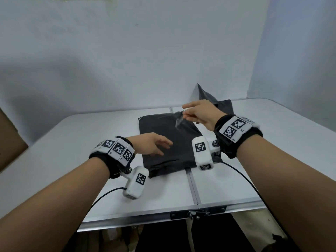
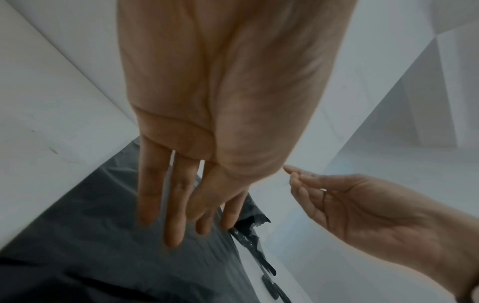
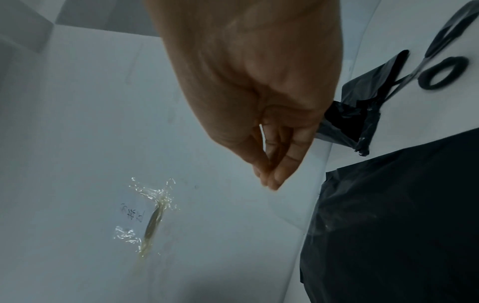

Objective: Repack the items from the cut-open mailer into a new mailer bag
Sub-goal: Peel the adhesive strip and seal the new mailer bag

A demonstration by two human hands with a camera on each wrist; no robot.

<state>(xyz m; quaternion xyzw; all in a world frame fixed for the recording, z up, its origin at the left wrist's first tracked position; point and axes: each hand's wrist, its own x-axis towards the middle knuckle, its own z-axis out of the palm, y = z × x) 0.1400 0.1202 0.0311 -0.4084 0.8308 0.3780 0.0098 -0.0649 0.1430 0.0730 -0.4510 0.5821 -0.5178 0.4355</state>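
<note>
A black new mailer bag [image 1: 178,151] [image 2: 103,246] [image 3: 388,225] lies flat in the middle of the white table [image 1: 72,142]. My left hand [image 1: 163,146] [image 2: 186,229] is over its near left part with straight fingers; contact with the bag cannot be told. Above the bag's far right corner, my right hand [image 1: 185,111] [image 3: 269,182] pinches a thin clear strip [image 1: 179,122] that hangs down toward the bag. The crumpled cut-open mailer [image 1: 223,106] [image 3: 350,125] lies behind it by the wall.
Black-handled scissors [image 3: 424,81] lie on the table to the right of the old mailer. A brown cardboard box [image 1: 9,139] stands off the table's left edge. Clear tape [image 3: 155,207] sticks to the back wall. A seam [image 1: 192,186] runs down the table's middle.
</note>
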